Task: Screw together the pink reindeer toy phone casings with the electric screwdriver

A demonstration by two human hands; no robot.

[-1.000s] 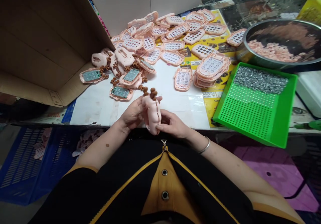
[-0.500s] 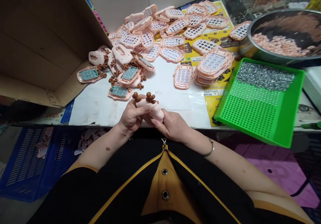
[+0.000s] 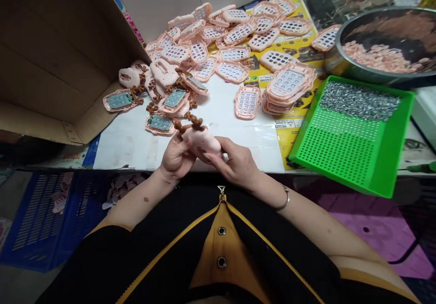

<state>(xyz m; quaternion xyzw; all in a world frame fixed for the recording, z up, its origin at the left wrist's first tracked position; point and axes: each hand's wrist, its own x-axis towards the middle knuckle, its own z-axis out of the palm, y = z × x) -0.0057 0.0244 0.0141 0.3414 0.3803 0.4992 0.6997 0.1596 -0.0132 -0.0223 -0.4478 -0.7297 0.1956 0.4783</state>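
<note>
Both my hands hold one pink toy phone shell (image 3: 203, 139) with brown antlers at the table's near edge. My left hand (image 3: 175, 158) grips its left side and my right hand (image 3: 235, 161) closes over its right end. Just beyond them lie shells with green circuit boards (image 3: 159, 123) and brown antler pieces. Farther back a heap of pink keypad covers (image 3: 231, 45) spreads across the table, with a small stack (image 3: 288, 86) to the right.
A green perforated tray (image 3: 344, 149) with metal screws (image 3: 357, 100) sits at the right. Behind it is a metal bowl (image 3: 384, 45) of pink parts. An open cardboard box (image 3: 57, 54) stands on the left, a blue crate (image 3: 37, 218) below it.
The shell was upright in my hands; it has been lowered and laid flatter, antlers pointing left, and pressed between both hands. The view has shifted slightly.
</note>
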